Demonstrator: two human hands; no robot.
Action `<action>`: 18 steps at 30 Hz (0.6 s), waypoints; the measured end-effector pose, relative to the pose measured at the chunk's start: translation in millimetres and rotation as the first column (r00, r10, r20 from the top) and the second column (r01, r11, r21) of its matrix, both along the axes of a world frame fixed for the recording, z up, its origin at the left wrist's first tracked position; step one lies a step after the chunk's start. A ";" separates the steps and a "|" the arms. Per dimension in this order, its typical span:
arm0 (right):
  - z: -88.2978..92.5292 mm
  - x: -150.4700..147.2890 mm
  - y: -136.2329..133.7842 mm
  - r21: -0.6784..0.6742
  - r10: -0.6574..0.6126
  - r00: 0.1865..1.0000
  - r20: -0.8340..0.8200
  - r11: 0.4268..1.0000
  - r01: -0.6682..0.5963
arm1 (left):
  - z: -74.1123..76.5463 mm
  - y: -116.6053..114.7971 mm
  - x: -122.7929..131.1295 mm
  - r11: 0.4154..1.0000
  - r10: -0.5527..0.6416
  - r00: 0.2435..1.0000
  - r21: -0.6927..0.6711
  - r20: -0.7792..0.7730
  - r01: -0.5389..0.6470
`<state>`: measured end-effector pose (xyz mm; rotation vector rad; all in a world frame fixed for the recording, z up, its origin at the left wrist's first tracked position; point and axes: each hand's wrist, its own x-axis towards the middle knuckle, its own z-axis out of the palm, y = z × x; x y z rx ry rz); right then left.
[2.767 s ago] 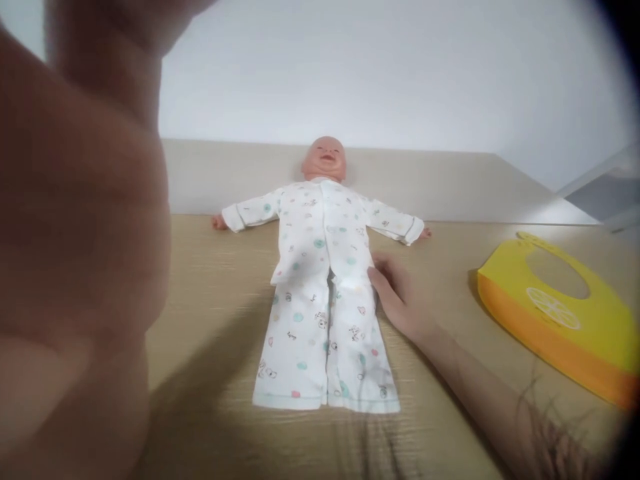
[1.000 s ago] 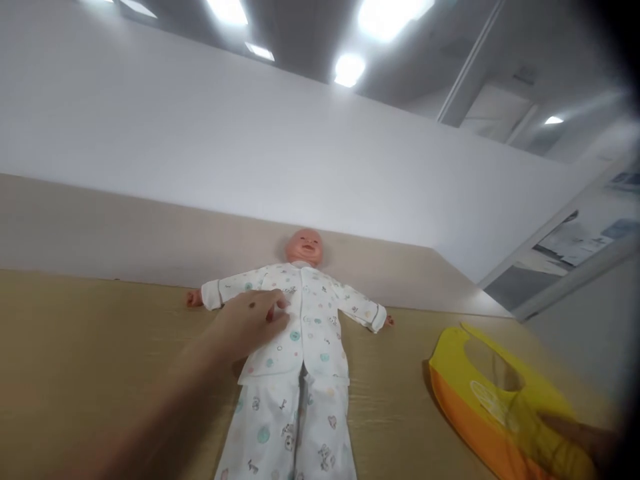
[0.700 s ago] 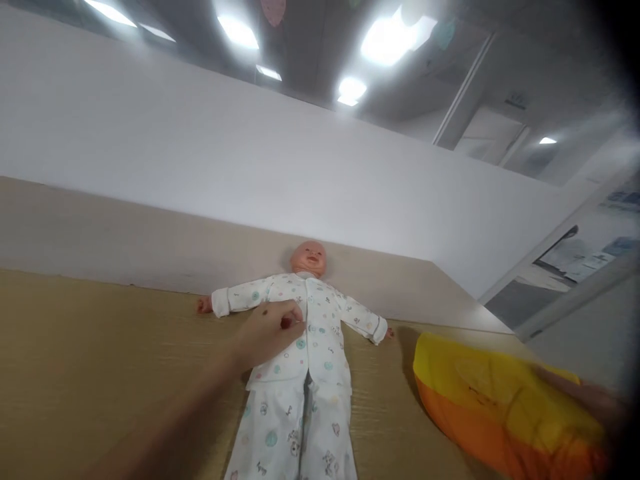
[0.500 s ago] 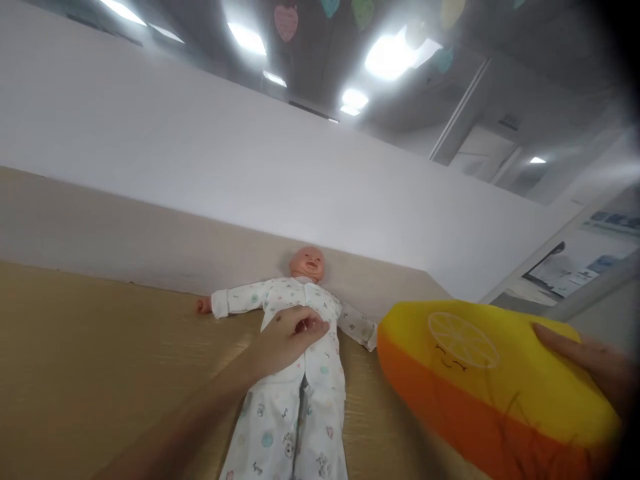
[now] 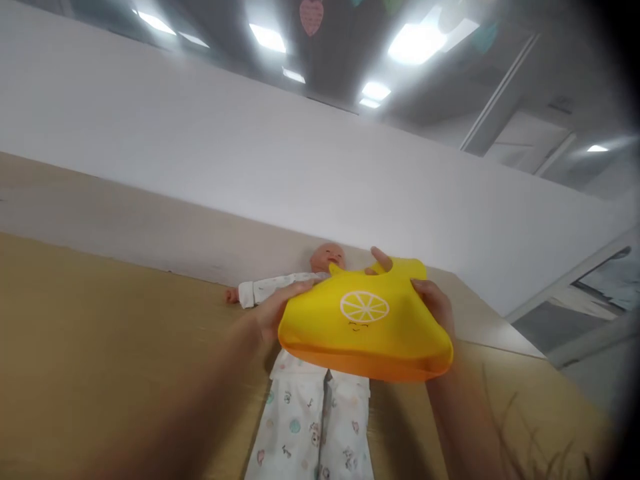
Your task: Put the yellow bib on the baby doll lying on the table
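Observation:
A baby doll [image 5: 327,256] in white printed pyjamas lies on its back on a wooden table [image 5: 100,320], head toward the wall. Above its chest I hold a yellow and orange silicone bib [image 5: 365,320] with a lemon-slice print. My left hand [image 5: 277,308] grips the bib's left edge. Gripping the right edge near the neck strap is my right hand [image 5: 434,303]. The bib hides the doll's torso and its right-side arm. One sleeve [image 5: 265,290] and the trouser legs [image 5: 315,427] still show.
A low beige backboard [image 5: 150,230] and a white wall [image 5: 250,147] run behind the doll. Ceiling lights [image 5: 417,43] and a hanging paper heart [image 5: 311,13] are overhead. A glass partition [image 5: 590,313] stands at the right.
My right hand lifted the bib off the table at the right and carried it left over the doll. My left hand left the doll's chest and took the bib's left edge.

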<state>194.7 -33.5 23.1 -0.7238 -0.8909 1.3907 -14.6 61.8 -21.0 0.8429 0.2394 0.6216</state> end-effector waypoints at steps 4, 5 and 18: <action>-13.6 2.0 16.0 0.003 0.001 1.000 0.028 1.000 -0.001 | 3.5 14.3 -1.0 0.976 0.210 0.975 0.039 0.077 -0.213; -15.6 3.2 20.0 0.012 -0.028 0.998 0.051 1.000 0.028 | 4.5 18.8 -0.8 0.965 0.253 0.965 0.059 0.068 -0.257; -50.7 40.0 48.6 0.049 -0.045 0.979 0.198 0.998 0.036 | 13.3 54.9 4.6 0.962 0.219 0.950 0.215 -0.223 -0.171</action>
